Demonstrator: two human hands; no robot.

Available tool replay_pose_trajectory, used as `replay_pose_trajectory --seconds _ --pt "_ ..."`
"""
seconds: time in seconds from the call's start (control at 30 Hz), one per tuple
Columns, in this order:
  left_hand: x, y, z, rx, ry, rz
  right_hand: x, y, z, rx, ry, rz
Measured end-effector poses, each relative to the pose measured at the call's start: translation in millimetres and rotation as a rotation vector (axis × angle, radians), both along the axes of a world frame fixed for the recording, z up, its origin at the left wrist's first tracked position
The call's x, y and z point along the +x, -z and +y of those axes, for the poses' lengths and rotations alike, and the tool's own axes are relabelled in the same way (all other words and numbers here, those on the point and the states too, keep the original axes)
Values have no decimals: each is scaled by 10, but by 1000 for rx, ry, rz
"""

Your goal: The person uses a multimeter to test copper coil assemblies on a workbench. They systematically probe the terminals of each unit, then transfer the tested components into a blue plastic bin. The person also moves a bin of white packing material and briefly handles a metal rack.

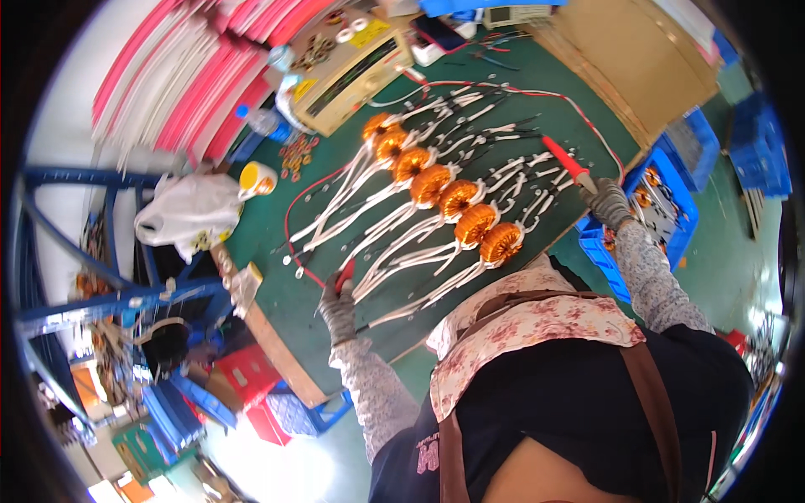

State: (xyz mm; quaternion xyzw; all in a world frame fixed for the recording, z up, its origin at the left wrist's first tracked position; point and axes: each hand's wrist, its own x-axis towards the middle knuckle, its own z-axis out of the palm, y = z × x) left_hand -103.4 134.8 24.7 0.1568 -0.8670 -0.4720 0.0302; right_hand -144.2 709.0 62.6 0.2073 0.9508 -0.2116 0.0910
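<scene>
Several copper-wound toroidal coils (432, 186) lie in a slanting row on the green table (537, 75). White-sleeved leads (394, 220) with dark tips and small ring ends fan out on both sides of them. My left hand (339, 317), in a grey glove, is closed on a red test clip (346, 273) by the lead ends at the near left. My gloved right hand (610, 204) grips a long red test clip (563, 158) beside the lead ends on the right. What its jaws touch is too small to tell.
A beige bench meter (356, 80) stands at the far left, with red and white cables (587, 117) looping over the table. A yellow mug (257, 178), a water bottle (267, 123) and a white plastic bag (189, 214) sit left. At right, a blue bin (683, 222) holds more coils.
</scene>
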Motion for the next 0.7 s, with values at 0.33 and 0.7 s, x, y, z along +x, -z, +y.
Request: replay_pose_trajectory --seconds 0.33,0.7 --pt "-75 408 41 -163 46 -53 -63 13 148 -27 -109 12" --pt "-193 537 204 -122 -14 -174 -11 69 182 -19 -106 71"
